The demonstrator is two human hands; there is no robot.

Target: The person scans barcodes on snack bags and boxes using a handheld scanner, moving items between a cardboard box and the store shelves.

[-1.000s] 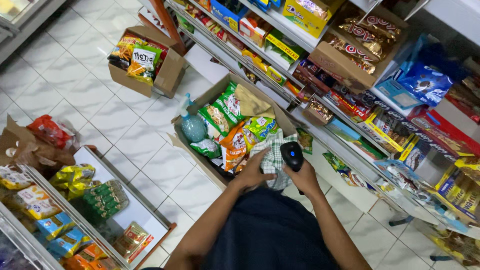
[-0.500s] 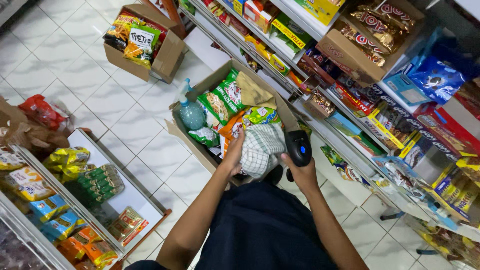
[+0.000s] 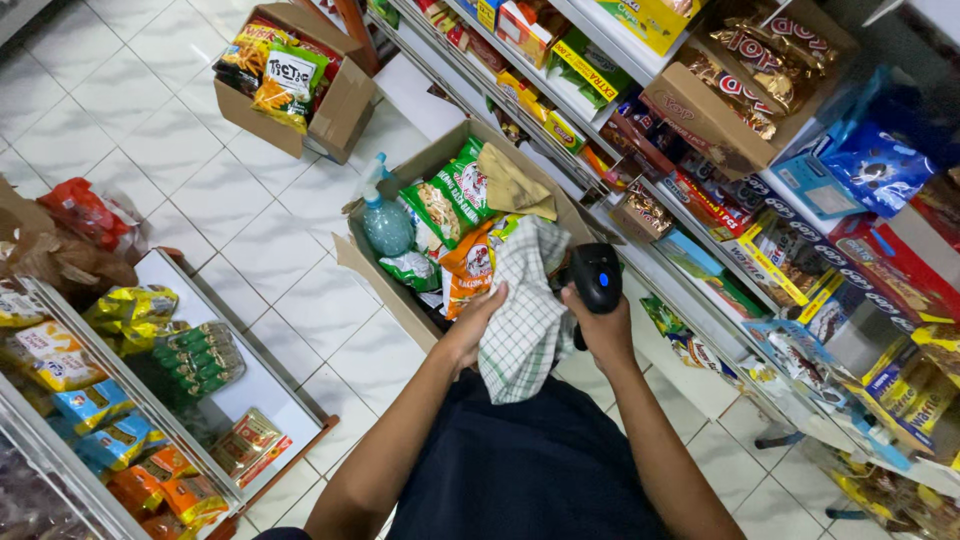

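From the head camera, the left hand (image 3: 478, 318) grips a white-and-green checked cloth (image 3: 525, 320) that hangs over the near edge of an open cardboard box (image 3: 365, 262) of snack packets on the tiled floor (image 3: 180, 190). The right hand (image 3: 600, 320), just beside the cloth, is closed around a black handheld scanner (image 3: 597, 280) near the stocked shelves (image 3: 720, 200).

You see a bright picture with even light from above. The white floor tiles (image 3: 250, 230) shine a little. Shadows are soft and small. The middle looks sharp, but the corners bend, blur and get darker, mostly at the top right.
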